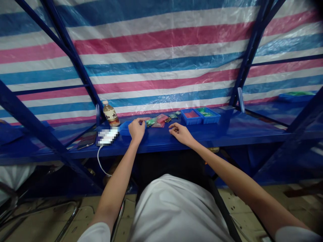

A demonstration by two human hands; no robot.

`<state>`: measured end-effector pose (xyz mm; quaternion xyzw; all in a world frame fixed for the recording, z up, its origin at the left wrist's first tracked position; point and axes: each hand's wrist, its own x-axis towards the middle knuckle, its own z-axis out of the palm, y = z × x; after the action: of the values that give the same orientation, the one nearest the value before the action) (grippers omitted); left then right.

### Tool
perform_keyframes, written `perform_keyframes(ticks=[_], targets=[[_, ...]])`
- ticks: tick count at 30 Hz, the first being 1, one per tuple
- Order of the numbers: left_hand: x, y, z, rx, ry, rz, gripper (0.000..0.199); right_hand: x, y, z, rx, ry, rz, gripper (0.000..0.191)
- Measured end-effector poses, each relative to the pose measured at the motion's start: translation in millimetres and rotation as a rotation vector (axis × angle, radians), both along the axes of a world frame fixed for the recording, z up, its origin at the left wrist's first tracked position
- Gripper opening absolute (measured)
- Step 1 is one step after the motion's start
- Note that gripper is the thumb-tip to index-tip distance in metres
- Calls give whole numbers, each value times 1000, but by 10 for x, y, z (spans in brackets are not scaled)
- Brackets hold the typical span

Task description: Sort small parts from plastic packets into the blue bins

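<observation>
My left hand (137, 129) is over the right end of a blue tray (124, 128), its fingers curled together near the tray's rim; whatever they hold is too small to tell. My right hand (180, 133) hovers above the blue table near its front edge, fingers loosely bent and slightly apart, with nothing visible in them. Between and behind the hands lie green packets (151, 121), pink packets (160, 120) and small dark pieces (168, 119). Two blue bins stand behind my right hand, one with pink contents (191, 114), the other with green contents (205, 112).
A labelled bottle (111, 114) stands at the back left. In front of it a blurred white item (107, 136) has a white cable (100, 161) hanging over the table edge. A dark phone (87, 141) lies farther left. Blue metal posts (248, 53) frame the table (232, 129).
</observation>
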<state>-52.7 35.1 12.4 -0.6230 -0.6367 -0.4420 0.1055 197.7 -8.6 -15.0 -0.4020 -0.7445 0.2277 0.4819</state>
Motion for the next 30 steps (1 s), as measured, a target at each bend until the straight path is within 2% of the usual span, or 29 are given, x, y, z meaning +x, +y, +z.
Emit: perform_keyframes(ticks=[4, 10, 17, 21, 23, 26, 28, 30], targets=[[-64, -17, 65, -66, 40, 88, 25, 0, -2, 5, -2, -21, -8, 19], [-79, -37, 116, -228, 66, 128, 25, -6, -28, 28, 15, -63, -6, 17], [-3, -116, 138, -244, 165, 166, 31, -5, -43, 40, 18, -78, -11, 18], [34, -132, 133, -263, 224, 166, 36, -10, -11, 37, -4, 18, 48, 25], [56, -149, 122, -187, 255, 145, 35, -2, 14, 36, -58, 134, 82, 31], [114, -197, 106, 49, 304, 88, 34, 30, 49, 40, -177, 299, 78, 32], [180, -237, 95, 163, 334, 4, 35, 55, 66, 41, -237, 372, 56, 32], [270, -265, 81, 187, 357, -116, 36, 72, 80, 38, -268, 423, 35, 34]])
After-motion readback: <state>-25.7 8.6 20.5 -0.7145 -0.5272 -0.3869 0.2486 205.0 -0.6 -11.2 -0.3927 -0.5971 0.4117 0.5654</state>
